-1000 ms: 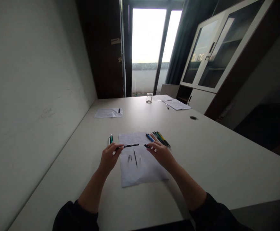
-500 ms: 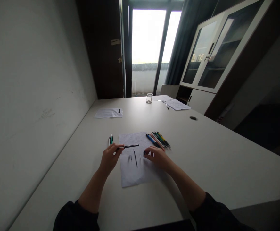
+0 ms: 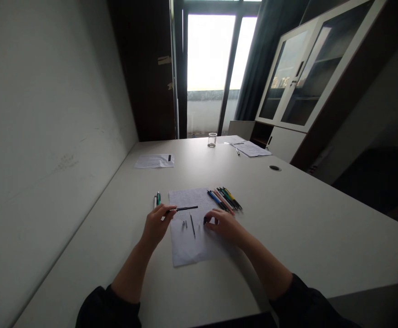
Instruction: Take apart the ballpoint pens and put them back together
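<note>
My left hand (image 3: 156, 225) pinches one end of a thin black pen barrel (image 3: 185, 208), holding it level just above a white sheet of paper (image 3: 194, 232). My right hand (image 3: 224, 224) rests low on the sheet with its fingertips closed on a small black pen part (image 3: 205, 220). On the paper between my hands lie a thin dark refill (image 3: 192, 225) and small grey pen pieces (image 3: 184, 223). A row of several coloured pens (image 3: 224, 198) lies just beyond my right hand. Two pens, white and green (image 3: 157, 198), lie beyond my left hand.
The long white table (image 3: 288, 218) runs along a white wall on the left. Farther back sit a paper with a black object (image 3: 154, 160), a glass cup (image 3: 212, 139), more papers with a pen (image 3: 248, 148) and a cable hole (image 3: 274, 168). A cabinet stands at the right.
My right hand has come down and toward me from beside the coloured pens onto the paper, carrying the small black part. My left hand and the barrel have barely moved.
</note>
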The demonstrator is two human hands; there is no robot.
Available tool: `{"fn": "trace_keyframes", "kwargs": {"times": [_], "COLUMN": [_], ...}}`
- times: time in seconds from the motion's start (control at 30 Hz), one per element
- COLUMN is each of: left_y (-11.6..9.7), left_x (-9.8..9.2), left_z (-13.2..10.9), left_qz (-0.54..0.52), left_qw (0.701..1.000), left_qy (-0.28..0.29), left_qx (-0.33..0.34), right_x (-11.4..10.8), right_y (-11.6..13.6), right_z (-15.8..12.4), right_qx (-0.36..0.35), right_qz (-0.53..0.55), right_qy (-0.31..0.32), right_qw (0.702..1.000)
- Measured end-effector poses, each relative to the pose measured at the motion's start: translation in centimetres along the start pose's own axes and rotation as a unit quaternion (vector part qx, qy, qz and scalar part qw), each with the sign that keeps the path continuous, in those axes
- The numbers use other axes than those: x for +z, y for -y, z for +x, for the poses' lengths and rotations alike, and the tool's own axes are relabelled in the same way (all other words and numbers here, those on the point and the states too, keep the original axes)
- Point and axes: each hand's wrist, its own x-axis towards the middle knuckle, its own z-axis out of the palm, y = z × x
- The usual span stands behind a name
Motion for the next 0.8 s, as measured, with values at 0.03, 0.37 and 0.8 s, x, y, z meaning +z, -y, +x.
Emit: {"fn": "trace_keyframes", "kwargs": {"times": [0.03, 0.37, 0.8], "left_y": [0.0, -0.9, -0.7], "left_x": [0.0, 0.2, 0.7], "left_z": [0.0, 0.1, 0.1], "left_qz": [0.000, -0.038, -0.048], "left_qw": [1.000, 0.999, 0.997], "left_qy": [0.000, 0.030, 0.062], "left_qx": [0.000, 0.014, 0.025], "right_x": [-0.1, -1.2, -1.2], "right_y": [0.0, 1.9, 3.8], "right_z": [0.0, -0.2, -0.6], "right_qx": [-0.004, -0.068, -0.099], "right_qz": [0.002, 0.048, 0.067], "right_qy": [-0.002, -0.139, -0.133], "right_qw": [1.000, 0.987, 0.984]}}
